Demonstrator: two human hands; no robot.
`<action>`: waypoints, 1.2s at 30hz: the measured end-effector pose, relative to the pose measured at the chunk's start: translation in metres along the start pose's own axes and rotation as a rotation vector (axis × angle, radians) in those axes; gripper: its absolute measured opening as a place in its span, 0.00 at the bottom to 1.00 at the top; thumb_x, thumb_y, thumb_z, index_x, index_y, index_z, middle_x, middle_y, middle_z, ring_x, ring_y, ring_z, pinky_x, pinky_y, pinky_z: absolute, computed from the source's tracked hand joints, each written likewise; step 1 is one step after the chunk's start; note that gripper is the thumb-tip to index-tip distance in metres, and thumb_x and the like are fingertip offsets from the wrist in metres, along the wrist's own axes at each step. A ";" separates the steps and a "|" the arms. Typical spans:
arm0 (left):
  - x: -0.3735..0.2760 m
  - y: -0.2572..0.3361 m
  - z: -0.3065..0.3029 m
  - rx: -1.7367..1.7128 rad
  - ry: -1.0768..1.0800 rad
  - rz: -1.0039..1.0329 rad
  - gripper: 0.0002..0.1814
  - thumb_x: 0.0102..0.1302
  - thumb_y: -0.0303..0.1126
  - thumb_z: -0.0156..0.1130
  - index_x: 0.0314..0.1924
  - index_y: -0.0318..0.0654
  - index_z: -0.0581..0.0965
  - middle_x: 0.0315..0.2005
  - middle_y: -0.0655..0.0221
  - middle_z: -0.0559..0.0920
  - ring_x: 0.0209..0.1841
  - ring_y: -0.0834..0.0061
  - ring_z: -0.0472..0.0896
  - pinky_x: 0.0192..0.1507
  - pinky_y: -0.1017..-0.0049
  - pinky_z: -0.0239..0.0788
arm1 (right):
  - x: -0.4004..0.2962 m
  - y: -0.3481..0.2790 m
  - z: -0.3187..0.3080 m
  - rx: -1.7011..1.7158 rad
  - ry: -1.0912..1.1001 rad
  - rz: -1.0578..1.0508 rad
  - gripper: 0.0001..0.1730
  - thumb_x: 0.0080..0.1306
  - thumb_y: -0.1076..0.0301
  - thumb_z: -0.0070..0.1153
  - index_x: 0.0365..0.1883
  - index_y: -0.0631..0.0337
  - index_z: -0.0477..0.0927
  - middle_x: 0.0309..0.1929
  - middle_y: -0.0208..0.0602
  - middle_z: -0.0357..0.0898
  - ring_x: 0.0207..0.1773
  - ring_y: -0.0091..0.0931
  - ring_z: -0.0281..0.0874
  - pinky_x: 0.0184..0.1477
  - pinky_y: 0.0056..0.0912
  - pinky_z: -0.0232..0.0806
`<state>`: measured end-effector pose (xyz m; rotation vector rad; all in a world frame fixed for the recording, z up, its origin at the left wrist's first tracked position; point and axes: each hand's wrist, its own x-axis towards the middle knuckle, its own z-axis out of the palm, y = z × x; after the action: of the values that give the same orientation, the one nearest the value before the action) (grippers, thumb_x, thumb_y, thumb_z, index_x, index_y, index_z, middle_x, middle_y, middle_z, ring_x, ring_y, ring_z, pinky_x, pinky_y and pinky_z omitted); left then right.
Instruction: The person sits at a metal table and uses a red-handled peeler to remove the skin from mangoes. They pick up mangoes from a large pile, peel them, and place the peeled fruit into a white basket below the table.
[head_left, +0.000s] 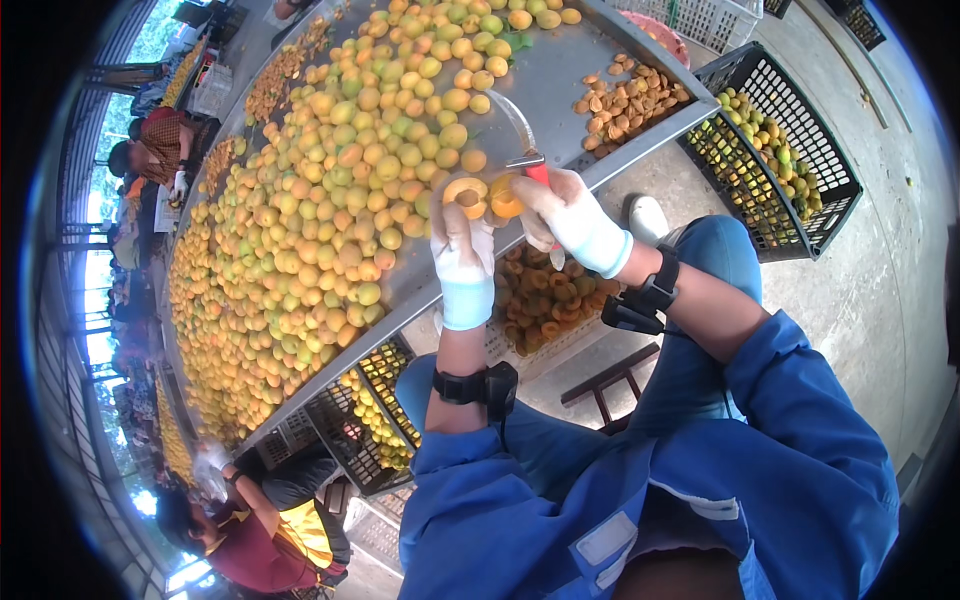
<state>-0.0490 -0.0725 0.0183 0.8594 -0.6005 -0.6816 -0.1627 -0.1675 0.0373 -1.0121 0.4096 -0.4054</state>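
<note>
Above the near edge of the metal table (555, 71), my left hand (463, 251), in a white glove, holds an apricot half (453, 193) cut side up. Its brown pit (468, 198) sits in the flesh. My right hand (574, 221), also gloved, grips the red handle (538, 174) of a knife with a curved, serrated blade (514, 118) that points away from me over the table. The thumb and fingers of that hand also touch a second apricot half (505, 196), right beside the first. A large heap of whole apricots (322, 180) lies ahead and to the left.
Loose pits (626, 101) are piled at the table's right corner. Below the edge stands a crate of apricot halves (551, 296). Black crates of apricots (772, 150) (375, 409) stand right and left on the floor. Co-workers (262, 525) (161, 154) sit along the table's left side.
</note>
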 end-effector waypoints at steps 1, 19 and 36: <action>0.004 -0.002 0.001 -0.150 0.020 -0.011 0.22 0.72 0.44 0.46 0.58 0.37 0.64 0.45 0.66 0.72 0.44 0.71 0.73 0.45 0.68 0.68 | -0.001 -0.001 0.001 0.069 -0.014 -0.013 0.16 0.67 0.60 0.47 0.40 0.67 0.73 0.12 0.25 0.64 0.13 0.16 0.61 0.17 0.18 0.55; 0.020 0.003 -0.056 -0.153 -0.016 -0.173 0.36 0.63 0.62 0.49 0.55 0.36 0.67 0.41 0.62 0.77 0.35 0.70 0.76 0.33 0.72 0.70 | 0.001 -0.021 -0.021 -0.108 0.002 -0.159 0.20 0.66 0.58 0.48 0.29 0.69 0.78 0.16 0.27 0.69 0.17 0.18 0.63 0.19 0.20 0.56; 0.012 -0.009 -0.027 0.006 -0.049 -0.195 0.32 0.69 0.57 0.42 0.54 0.32 0.67 0.36 0.67 0.76 0.32 0.75 0.74 0.35 0.75 0.66 | -0.003 -0.021 -0.011 -0.293 0.191 -0.316 0.10 0.59 0.68 0.60 0.37 0.64 0.82 0.26 0.30 0.80 0.24 0.16 0.75 0.26 0.17 0.67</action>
<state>-0.0252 -0.0733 -0.0010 0.9167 -0.5675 -0.8796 -0.1735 -0.1844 0.0511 -1.3356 0.4913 -0.7456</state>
